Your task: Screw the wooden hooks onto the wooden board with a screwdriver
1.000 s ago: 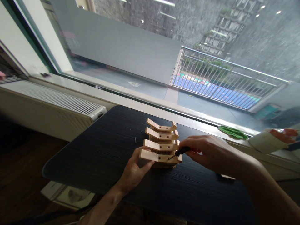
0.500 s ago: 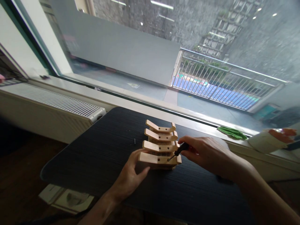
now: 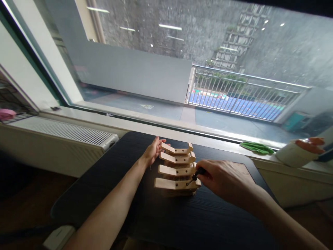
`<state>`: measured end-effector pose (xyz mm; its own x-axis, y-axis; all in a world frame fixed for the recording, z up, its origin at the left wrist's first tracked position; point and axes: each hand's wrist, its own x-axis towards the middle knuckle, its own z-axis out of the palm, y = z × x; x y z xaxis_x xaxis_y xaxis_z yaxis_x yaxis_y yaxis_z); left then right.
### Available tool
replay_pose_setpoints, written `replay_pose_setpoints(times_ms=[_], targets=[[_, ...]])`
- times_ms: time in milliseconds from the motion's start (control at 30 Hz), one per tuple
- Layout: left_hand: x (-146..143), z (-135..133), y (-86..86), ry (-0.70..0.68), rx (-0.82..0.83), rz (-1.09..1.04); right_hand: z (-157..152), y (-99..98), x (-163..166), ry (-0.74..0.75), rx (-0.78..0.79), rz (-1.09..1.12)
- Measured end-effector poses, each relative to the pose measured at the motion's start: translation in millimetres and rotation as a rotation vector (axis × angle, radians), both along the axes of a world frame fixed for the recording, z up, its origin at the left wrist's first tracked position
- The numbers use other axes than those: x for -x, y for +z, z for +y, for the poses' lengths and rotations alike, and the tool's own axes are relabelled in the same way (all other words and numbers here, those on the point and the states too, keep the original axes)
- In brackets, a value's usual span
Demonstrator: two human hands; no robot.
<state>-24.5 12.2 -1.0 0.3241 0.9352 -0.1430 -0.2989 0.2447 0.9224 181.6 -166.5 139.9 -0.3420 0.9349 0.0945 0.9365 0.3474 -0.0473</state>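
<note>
A light wooden rack with several curved hook pieces [image 3: 177, 168] lies on the black table [image 3: 109, 187]. My right hand [image 3: 221, 177] is closed on a small black-handled screwdriver [image 3: 197, 174], whose tip meets a hole in the nearest hook piece. My left hand [image 3: 153, 152] has reached to the far left corner of the rack, with its fingers bent against the farthest hook piece.
A white radiator [image 3: 65, 133] runs along the wall at the left. On the window sill at the right lie a green cloth [image 3: 256, 148] and a white object [image 3: 292, 155] with another person's fingers [image 3: 310, 145] on it. A big window is behind the table.
My left hand has left the near left end of the rack and moved forward to its far left corner. My right hand keeps the screwdriver at the nearest piece.
</note>
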Motion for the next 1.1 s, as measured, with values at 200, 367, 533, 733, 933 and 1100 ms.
replay_pose_setpoints(times_ms=[200,367,533,733,933,1100], targets=[[4.3,-10.0,-1.0,-0.079,0.016,0.113,1.7,-1.3,-6.9,0.003,-0.026,-0.034],[30.1,-45.8,-6.0,0.027,-0.108,0.295,4.7,-2.7,-22.4,0.029,0.037,-0.030],[54.4,-110.6,-10.4,-0.014,0.012,0.307,5.6,1.7,-36.8,0.053,0.060,-0.014],[65.0,-157.3,-13.6,-0.114,-0.098,0.574,5.4,1.0,-48.5,0.042,0.078,0.007],[67.0,-158.5,-9.6,0.009,-0.380,0.885,1.5,-5.2,-53.5,0.035,0.052,0.061],[83.6,-172.7,-30.7,0.082,-0.842,1.125,-0.6,-7.6,-55.6,0.028,0.054,0.063]])
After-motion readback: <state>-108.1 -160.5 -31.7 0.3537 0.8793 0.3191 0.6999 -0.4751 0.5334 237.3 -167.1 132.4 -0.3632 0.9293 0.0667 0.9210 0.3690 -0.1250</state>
